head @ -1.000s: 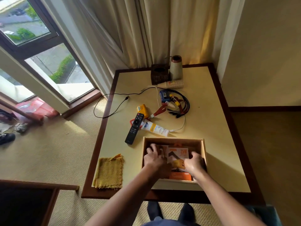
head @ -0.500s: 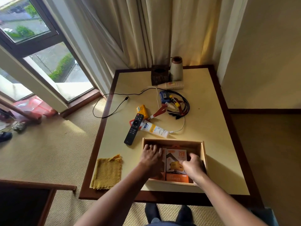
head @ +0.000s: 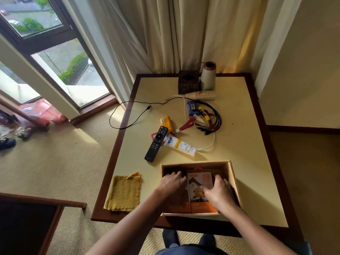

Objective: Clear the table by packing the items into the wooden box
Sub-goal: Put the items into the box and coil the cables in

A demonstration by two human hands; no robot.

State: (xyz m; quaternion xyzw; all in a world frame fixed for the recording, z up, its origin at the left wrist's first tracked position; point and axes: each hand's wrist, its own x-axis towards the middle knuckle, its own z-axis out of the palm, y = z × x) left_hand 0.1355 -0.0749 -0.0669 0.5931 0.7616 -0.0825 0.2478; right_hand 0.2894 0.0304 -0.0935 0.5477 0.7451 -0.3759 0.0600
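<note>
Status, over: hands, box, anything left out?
Left hand, right hand inside wooden box, touching orange charger packages. Remote, cream tube, cables, yellow cloth unpacked. Nothing blocking the box.

Wooden box [head: 234, 183]: worktop [head: 248, 162], 6 o'clock edge; carton [head: 199, 181] inside.
Cloth [head: 125, 192]: 9 o'clock of box, apart.
Remote [head: 156, 143], tube [head: 181, 145]: side by side, 11 o'clock of box.
Cable bundle [head: 209, 119]: 12 o'clock, behind tube.

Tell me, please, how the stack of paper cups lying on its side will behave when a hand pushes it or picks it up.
The stack of paper cups lies on its side, so a push would probably roll it, curving because it tapers. It looks light, being thin paper. Gripped at one end only, the nested cups might slide apart.
</note>
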